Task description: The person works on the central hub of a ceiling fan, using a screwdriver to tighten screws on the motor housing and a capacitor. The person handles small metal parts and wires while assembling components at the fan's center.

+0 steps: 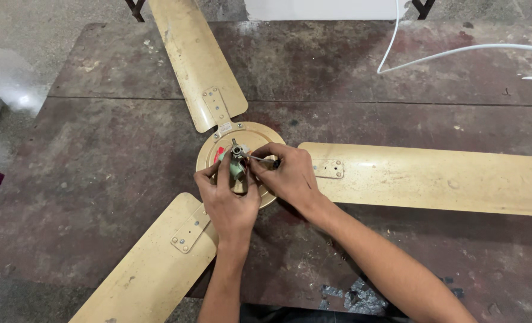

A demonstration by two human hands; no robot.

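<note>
Cream-yellow metal marks the ceiling fan (240, 157), which lies flat in the middle of the tabletop (110, 155) with its round motor hub facing up. At the hub's centre stands a short metal shaft (237, 149), with a pale green part (238, 171) and a bit of red wire (219, 154) just beside it. The left hand (227, 200) rests on the near side of the hub, its fingers (225, 169) closed around the green part below the shaft. The right hand (290, 176) comes in from the right, its fingers (266, 154) pinched on a thin screwdriver (260, 159) whose tip touches the shaft.

Three long blades spread from the hub: one blade (195, 60) toward the far edge, one blade (433, 176) out to the right, and one blade (152, 266) toward the near left corner, each fixed by a riveted bracket. A white cable (445, 54) curls across the far right of the worn, brown, stained tabletop, well apart from the hands.
</note>
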